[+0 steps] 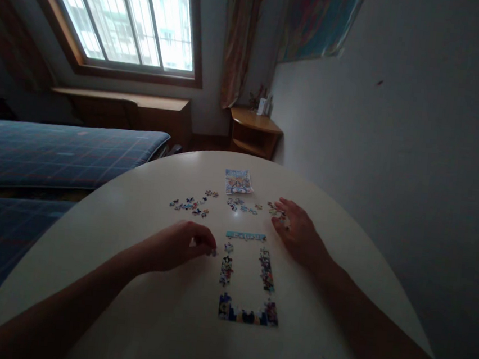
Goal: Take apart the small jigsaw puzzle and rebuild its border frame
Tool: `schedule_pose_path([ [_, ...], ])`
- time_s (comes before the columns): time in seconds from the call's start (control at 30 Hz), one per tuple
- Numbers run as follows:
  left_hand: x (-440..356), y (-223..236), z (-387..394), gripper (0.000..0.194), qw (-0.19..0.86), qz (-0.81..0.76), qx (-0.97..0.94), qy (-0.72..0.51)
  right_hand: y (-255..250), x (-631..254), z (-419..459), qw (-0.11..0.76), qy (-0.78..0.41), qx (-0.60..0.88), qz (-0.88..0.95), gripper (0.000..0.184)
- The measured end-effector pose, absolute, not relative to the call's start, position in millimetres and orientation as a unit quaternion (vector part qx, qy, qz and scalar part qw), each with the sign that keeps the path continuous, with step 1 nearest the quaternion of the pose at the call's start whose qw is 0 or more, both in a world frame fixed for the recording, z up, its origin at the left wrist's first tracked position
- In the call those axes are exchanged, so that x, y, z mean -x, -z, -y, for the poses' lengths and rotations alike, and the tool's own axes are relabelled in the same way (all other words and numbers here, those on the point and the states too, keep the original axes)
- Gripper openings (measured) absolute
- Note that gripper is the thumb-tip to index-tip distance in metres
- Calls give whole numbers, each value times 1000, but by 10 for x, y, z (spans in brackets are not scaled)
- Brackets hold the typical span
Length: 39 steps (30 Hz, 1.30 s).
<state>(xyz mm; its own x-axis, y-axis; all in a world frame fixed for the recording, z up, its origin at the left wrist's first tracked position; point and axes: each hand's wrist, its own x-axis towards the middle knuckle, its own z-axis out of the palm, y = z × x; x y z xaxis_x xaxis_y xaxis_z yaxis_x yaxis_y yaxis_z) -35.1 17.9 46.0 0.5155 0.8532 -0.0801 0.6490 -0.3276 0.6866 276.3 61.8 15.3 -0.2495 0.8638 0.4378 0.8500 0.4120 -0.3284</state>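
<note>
A partly joined jigsaw border (247,317) lies on the white round table, its middle bare and gaps in its left side. My left hand (180,246) is closed just left of the border, with a small puzzle piece (214,252) pinched at its fingertips. My right hand (298,230) rests with fingers apart over a small group of loose pieces (271,206) to the right; its fingers partly hide them. More loose pieces lie in a left pile (189,204) and a middle pile (241,206). Behind them is a printed picture sheet (238,183).
The white table (158,318) has a rounded far edge. A bed with a blue checked cover (55,153) stands to the left. A wooden corner shelf (257,122) and a desk (157,103) are at the back, and a pale wall (394,160) rises on the right.
</note>
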Motion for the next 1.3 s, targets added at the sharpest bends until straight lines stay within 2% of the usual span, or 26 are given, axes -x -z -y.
schedule_pose_path([
  [0.13, 119, -469, 38, 14, 392, -505, -761, -111, -352, -2516, -310, 279, -33, 387, 878, 19],
  [0.27, 55, -449, 110, 13, 411, -515, -747, -94, -408, -2320, -30, 252, -83, 287, 920, 11],
  [0.43, 28, -418, 134, 12, 440, -501, -738, -105, -354, -2247, 64, 230, -108, 225, 941, 10],
  [1.0, -29, -404, 214, 18, 396, -522, -746, -117, -276, -2261, 27, 191, -126, 195, 954, 21],
  [1.3, -59, -402, 228, 18, 378, -526, -752, -123, -293, -2245, 22, 190, -121, 194, 955, 17],
])
